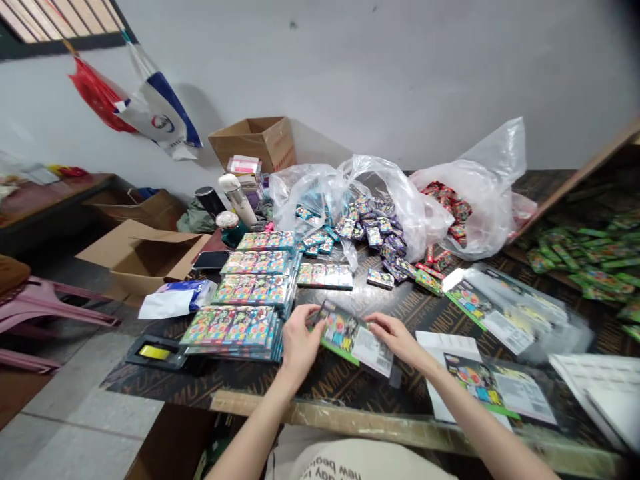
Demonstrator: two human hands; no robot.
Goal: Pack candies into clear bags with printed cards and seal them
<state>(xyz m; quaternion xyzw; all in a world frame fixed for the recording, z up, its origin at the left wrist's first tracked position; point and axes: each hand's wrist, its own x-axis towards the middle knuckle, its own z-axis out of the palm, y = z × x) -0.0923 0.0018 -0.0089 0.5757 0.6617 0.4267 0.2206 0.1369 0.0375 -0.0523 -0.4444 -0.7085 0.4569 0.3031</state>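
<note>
Above the dark table, a flat printed plastic sleeve (345, 337), black and green with a pale text panel, is between my two hands. My left hand (301, 339) pinches its left edge, thumb on the near face. On its upper right edge are the closed fingers of my right hand (395, 339). Just left of my left hand stand stacks of filled colourful packs (235, 327). Beyond the sleeve lies a row of small boxes (325, 275). To the right, similar sleeves (480, 383) lie on white sheets, with a pile of clear-edged sleeves (505, 313) behind.
Clear plastic bags (480, 200) spill small purple boxes (393, 233), teal ones and red ones along the wall. Green packets (585, 260) heap at the right. A flask (237, 200), phone (211, 260), open carton (145, 260) and black tray (155, 352) stand left.
</note>
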